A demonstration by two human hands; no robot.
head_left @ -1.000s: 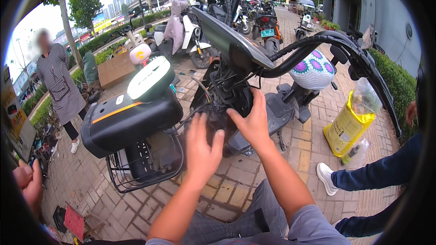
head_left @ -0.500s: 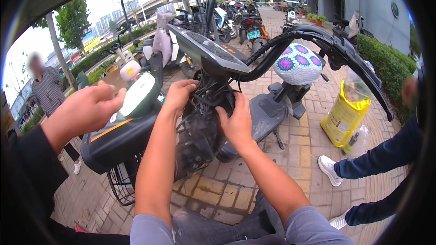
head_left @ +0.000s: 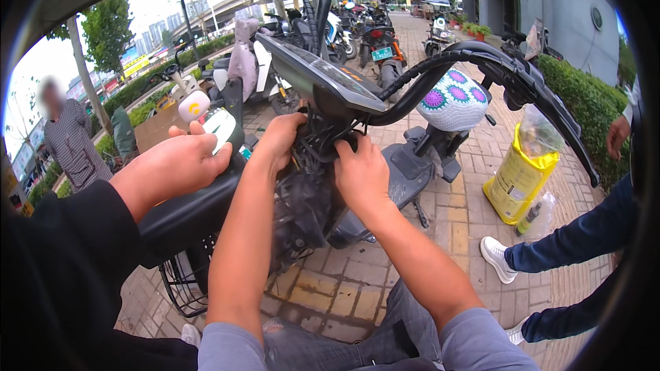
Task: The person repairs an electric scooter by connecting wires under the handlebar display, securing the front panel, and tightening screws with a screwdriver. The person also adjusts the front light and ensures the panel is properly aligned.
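Beneath the display panel of an electric scooter, a tangle of black wires hangs out of the opened front. My left hand reaches into the tangle from the left, its fingers bent onto the wires and the tips partly hidden. From the other side my right hand has its fingers curled and closed on black wires just below the panel. Dark bodywork shows between my forearms. The black handlebar curves away to the right above my right hand.
At the left a co-worker's hand in a black sleeve hovers over a second scooter. A yellow bag and a small bottle stand on the right paving, near a person's white shoe. A crochet-covered seat lies behind the handlebar.
My right hand's fingers have curled in closer to the wires. My left hand has shifted slightly up and right. The co-worker's hand has moved right, nearer my left forearm.
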